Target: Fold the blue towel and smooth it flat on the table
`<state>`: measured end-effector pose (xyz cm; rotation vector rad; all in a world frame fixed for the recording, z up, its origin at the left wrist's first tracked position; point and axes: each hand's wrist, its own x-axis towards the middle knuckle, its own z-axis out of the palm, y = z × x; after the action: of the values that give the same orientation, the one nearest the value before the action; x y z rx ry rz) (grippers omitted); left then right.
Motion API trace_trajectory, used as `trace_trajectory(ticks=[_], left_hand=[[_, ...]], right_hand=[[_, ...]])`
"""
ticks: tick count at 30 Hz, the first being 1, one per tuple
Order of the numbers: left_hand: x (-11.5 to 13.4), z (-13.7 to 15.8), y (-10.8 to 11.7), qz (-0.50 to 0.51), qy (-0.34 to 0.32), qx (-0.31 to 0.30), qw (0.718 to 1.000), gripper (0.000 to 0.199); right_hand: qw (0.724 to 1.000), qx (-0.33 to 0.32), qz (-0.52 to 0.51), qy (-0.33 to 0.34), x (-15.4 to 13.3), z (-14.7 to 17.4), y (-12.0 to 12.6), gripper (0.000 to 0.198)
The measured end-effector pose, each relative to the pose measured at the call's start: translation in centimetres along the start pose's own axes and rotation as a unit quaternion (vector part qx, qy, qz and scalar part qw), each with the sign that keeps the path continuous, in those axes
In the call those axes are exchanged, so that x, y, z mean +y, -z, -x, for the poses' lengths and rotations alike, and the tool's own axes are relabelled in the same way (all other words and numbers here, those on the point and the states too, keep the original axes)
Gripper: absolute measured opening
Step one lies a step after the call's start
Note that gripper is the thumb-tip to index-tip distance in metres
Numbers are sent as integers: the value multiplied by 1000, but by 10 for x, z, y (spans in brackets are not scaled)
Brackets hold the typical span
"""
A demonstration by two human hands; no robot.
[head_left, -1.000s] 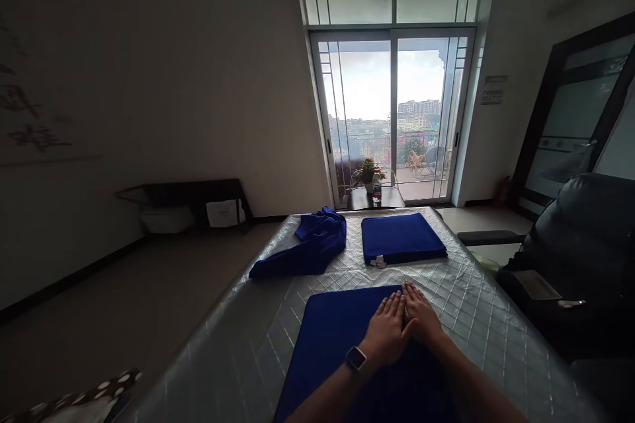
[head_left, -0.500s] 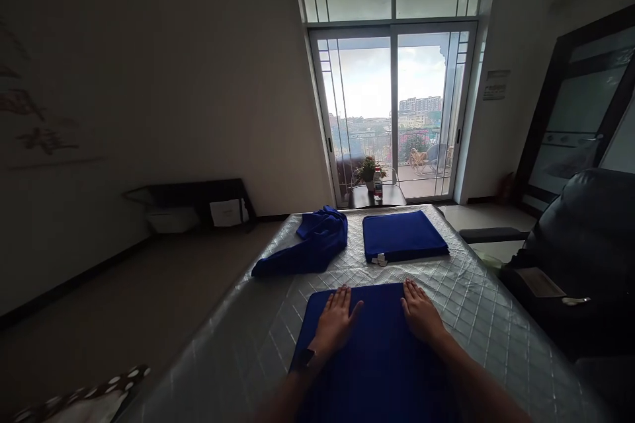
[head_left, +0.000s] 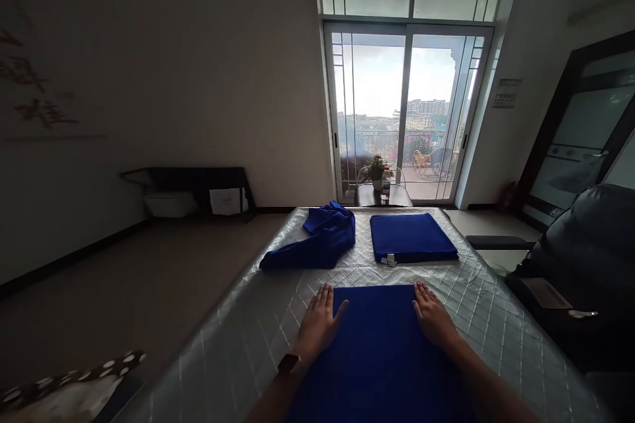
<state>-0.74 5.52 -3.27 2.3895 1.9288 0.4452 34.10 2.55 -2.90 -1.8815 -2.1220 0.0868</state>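
A folded blue cloth [head_left: 380,350] lies flat on the silver quilted table cover [head_left: 238,337] right in front of me. My left hand [head_left: 320,318] rests open on its far left corner, fingers stretched forward and thumb apart. On the far right corner my right hand [head_left: 432,314] also lies open and flat. Beyond them to the right is a neatly folded blue stack of cloth [head_left: 414,236] with white tags at its near edge. A crumpled blue garment [head_left: 327,238] lies loosely at the far left of the table.
Behind the table stands a small dark table [head_left: 391,197] with a potted plant [head_left: 376,172] and a bottle [head_left: 385,184]. A black chair [head_left: 590,244] is at the right. Polka-dot fabric [head_left: 94,373] shows at the lower left, and a glass sliding door [head_left: 411,112] stands beyond.
My left hand has slid left from the cloth's top onto its far left corner. My right hand stays at the right corner. The view has turned slightly left.
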Motion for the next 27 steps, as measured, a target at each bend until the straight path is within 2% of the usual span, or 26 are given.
trace_trajectory(ticks=[9,16,20,23,25,27], left_hand=[[1,2,3,9,3,16,1000,86],[-1,2,0,6,1,19,1000,83],[3,2,8,-18,19,6,1000,86],[32,1,20,-40,15,12,999,90],[71,2,25,-23,-36,12,999,88],[118,5,24,14,-109,-18,994,85]], right_hand=[[997,-60,40,-12,-9,3,23,66],[999,-39,13,-27,-19,26,25,69],[999,-34,-2,-43,-22,31,20,69],[999,-32,-11,-39,-21,30,19,67],[999,-29,-14,-40,-20,30,18,67],[999,-23,-11,-38,-18,30,16,67]])
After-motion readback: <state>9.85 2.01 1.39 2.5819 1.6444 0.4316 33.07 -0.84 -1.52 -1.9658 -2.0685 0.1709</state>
